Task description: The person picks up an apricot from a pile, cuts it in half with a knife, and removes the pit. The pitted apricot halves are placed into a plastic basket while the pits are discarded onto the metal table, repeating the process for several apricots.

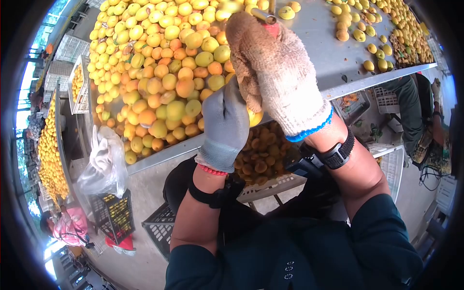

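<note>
Fruit (185, 88), round and yellow-orange, lies heaped at upper left on the grey metal surface (333, 58). Top centre, the right hand (270, 63), gloved in stained white knit, clasps a small red object (272, 30); the grey-gloved left hand's (224, 121) grip I can't make out.

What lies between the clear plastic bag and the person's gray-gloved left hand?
In the head view, yellow and orange fruit lies on the metal table between the plastic bag and the left hand.

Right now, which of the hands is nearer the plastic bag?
Left. In the picture, the left hand sits right of the plastic bag, not touching it; the right hand is farther right and higher.
</note>
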